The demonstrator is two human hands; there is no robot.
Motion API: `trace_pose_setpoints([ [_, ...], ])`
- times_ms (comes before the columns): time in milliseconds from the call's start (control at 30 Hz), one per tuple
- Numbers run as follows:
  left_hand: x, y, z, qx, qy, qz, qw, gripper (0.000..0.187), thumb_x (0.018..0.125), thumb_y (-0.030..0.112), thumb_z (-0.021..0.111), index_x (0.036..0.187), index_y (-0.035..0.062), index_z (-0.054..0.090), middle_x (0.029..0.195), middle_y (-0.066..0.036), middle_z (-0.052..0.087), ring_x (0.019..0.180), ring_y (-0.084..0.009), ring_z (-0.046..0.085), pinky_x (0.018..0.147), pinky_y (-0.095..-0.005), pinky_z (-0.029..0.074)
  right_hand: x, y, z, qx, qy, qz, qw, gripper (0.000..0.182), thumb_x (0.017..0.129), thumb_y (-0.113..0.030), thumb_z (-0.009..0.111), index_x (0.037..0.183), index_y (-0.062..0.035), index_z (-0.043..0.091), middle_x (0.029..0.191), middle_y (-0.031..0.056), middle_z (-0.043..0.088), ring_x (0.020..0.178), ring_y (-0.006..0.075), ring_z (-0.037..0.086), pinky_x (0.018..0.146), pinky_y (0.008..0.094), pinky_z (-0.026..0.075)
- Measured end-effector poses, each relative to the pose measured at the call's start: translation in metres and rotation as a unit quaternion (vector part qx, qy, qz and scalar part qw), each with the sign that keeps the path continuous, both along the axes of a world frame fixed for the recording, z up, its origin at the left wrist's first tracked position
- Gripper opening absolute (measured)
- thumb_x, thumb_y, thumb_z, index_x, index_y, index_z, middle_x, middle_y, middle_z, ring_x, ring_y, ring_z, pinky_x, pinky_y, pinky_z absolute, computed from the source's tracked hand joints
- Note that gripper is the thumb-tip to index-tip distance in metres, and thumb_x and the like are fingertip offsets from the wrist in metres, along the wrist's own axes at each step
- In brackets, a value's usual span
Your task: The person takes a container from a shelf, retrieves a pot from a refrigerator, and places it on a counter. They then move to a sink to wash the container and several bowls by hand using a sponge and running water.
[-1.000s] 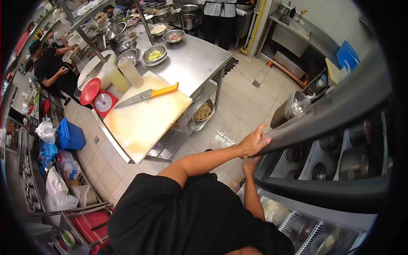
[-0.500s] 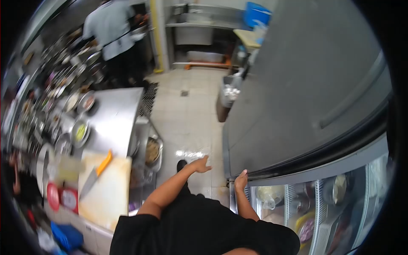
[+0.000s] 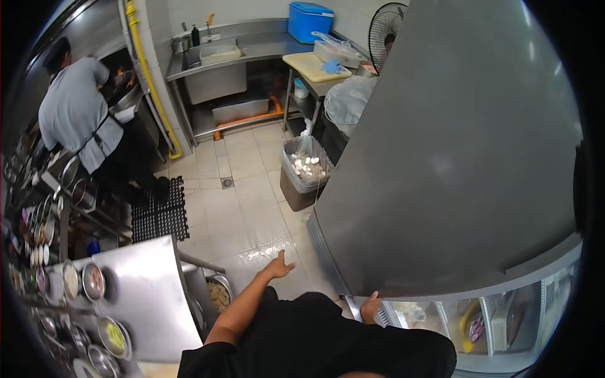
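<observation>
Touching the lower edge of the grey fridge door (image 3: 447,170), near its corner, is the right hand (image 3: 370,308). Thumb is laid up at the edge; fingers are mostly hidden, so whether the door is gripped or just pressed can't be told. Door is spread across the right side of the view. Below its edge, white shelf racks (image 3: 443,318) can be seen, with a yellow container (image 3: 466,329) of purple pieces placed between them; whether they're viewed through a gap or a clear panel is unclear.

Left hand (image 3: 276,269) is held out over the tiled floor (image 3: 249,220), well apart from the door. Index finger extended, thumb out to the side, nothing held.

Beyond the door's far edge: a bin (image 3: 296,191) lined with clear plastic, white pieces piled inside. Behind that, a yellow cutting board (image 3: 312,67) is set on a side table, and a black fan (image 3: 382,36) is partly covered by the door. A blue cooler (image 3: 309,25) is parked on the steel sink counter (image 3: 268,45).

Left side: steel table (image 3: 151,293), bowls lined up along its far side, one (image 3: 128,345) filled with green pieces. Past it, a person in a grey shirt (image 3: 82,123) is seen turned toward the cooking line, near a black mat (image 3: 161,217).
</observation>
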State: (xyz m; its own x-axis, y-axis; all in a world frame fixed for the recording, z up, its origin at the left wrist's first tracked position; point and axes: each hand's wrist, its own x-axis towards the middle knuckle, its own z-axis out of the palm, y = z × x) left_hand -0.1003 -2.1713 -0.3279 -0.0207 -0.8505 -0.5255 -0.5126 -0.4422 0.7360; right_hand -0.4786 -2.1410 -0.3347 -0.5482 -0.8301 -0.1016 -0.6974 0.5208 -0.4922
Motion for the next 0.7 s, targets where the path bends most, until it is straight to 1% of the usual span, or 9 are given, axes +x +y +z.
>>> trace_pose_setpoints([
  [133, 0.062, -0.045, -0.007, -0.039, 0.064, 0.019, 0.997, 0.068, 0.094, 0.049, 0.031, 0.132, -0.0075, 0.035, 0.125, -0.029, 0.049, 0.118, -0.0385, 0.047, 0.101, -0.0370, 0.036, 0.014, -0.004, -0.032, -0.089, 0.181, -0.041, 0.979, 0.058, 0.095, -0.042, 0.035, 0.124, 0.0077, 0.041, 0.120, 0.0332, 0.049, 0.109, 0.0466, 0.049, 0.096, 0.0487, 0.036],
  [200, 0.086, -0.063, -0.013, -0.037, 0.066, 0.017, 0.997, 0.062, 0.096, 0.043, 0.020, 0.126, -0.0057, 0.046, 0.124, -0.024, 0.051, 0.119, -0.0370, 0.047, 0.101, -0.0373, 0.035, 0.034, -0.021, -0.053, 0.130, 0.100, -0.174, 0.971, 0.060, 0.095, -0.046, 0.032, 0.122, 0.0062, 0.046, 0.120, 0.0296, 0.052, 0.107, 0.0438, 0.052, 0.095, 0.0476, 0.039],
  [267, 0.110, -0.083, -0.015, -0.114, 0.031, 0.001, 0.993, 0.056, 0.095, 0.035, 0.024, 0.128, -0.0053, 0.042, 0.119, -0.026, 0.055, 0.114, -0.0375, 0.050, 0.098, -0.0385, 0.036, 0.061, -0.040, -0.031, 0.312, -0.227, -0.172, 0.907, 0.065, 0.095, -0.051, 0.026, 0.122, 0.0048, 0.048, 0.117, 0.0246, 0.056, 0.105, 0.0370, 0.056, 0.090, 0.0414, 0.043],
  [400, 0.175, -0.116, -0.036, -0.082, 0.047, -0.008, 0.995, 0.079, 0.083, 0.023, 0.056, 0.141, -0.0038, 0.011, 0.094, -0.019, 0.059, 0.088, -0.0279, 0.060, 0.082, -0.0338, 0.047, 0.132, -0.103, -0.078, 0.478, -0.152, 0.128, 0.856, 0.050, 0.092, -0.043, 0.040, 0.103, 0.0022, 0.059, 0.097, 0.0193, 0.061, 0.084, 0.0300, 0.061, 0.072, 0.0397, 0.048],
  [433, 0.197, -0.127, -0.041, -0.044, 0.037, -0.008, 0.998, 0.082, 0.082, 0.024, 0.057, 0.141, -0.0039, 0.009, 0.099, -0.021, 0.059, 0.092, -0.0300, 0.060, 0.084, -0.0347, 0.046, 0.137, -0.126, -0.134, 0.512, -0.086, 0.272, 0.810, 0.038, 0.089, -0.034, 0.049, 0.088, 0.0010, 0.065, 0.081, 0.0156, 0.065, 0.069, 0.0251, 0.063, 0.060, 0.0390, 0.050],
  [533, 0.262, -0.148, -0.051, 0.026, -0.046, -0.013, 0.999, 0.086, 0.085, 0.036, 0.054, 0.141, -0.0045, 0.004, 0.117, -0.028, 0.054, 0.107, -0.0366, 0.056, 0.090, -0.0384, 0.044, 0.151, -0.211, -0.351, 0.504, -0.179, 0.472, 0.701, 0.039, 0.074, -0.029, 0.066, 0.101, -0.0014, 0.066, 0.101, 0.0153, 0.065, 0.091, 0.0257, 0.062, 0.078, 0.0397, 0.047],
  [633, 0.328, -0.172, -0.033, 0.101, -0.151, -0.018, 0.983, 0.079, 0.092, 0.046, 0.039, 0.140, -0.0066, 0.007, 0.122, -0.028, 0.051, 0.115, -0.0388, 0.050, 0.095, -0.0400, 0.040, 0.273, -0.331, -0.277, 0.356, 0.052, 0.714, 0.601, 0.020, 0.073, -0.020, 0.060, 0.083, -0.0048, 0.068, 0.085, 0.0156, 0.066, 0.076, 0.0271, 0.062, 0.067, 0.0426, 0.048],
  [667, 0.370, -0.169, -0.088, -0.034, -0.087, 0.017, 0.996, 0.066, 0.096, 0.047, 0.022, 0.137, -0.0041, 0.026, 0.112, -0.025, 0.058, 0.109, -0.0391, 0.053, 0.096, -0.0410, 0.039, 0.319, -0.370, -0.229, 0.256, 0.110, 0.762, 0.584, 0.022, 0.077, -0.020, 0.055, 0.074, -0.0027, 0.068, 0.081, 0.0182, 0.065, 0.070, 0.0300, 0.062, 0.064, 0.0452, 0.048],
  [700, 0.390, -0.186, -0.041, 0.045, -0.127, 0.016, 0.991, 0.056, 0.098, 0.040, 0.019, 0.126, -0.0002, 0.047, 0.105, -0.024, 0.061, 0.103, -0.0378, 0.056, 0.093, -0.0409, 0.041, 0.353, -0.397, -0.208, 0.199, -0.034, 0.629, 0.750, 0.021, 0.080, -0.021, 0.052, 0.074, -0.0039, 0.063, 0.071, 0.0149, 0.063, 0.059, 0.0263, 0.059, 0.055, 0.0415, 0.046],
])
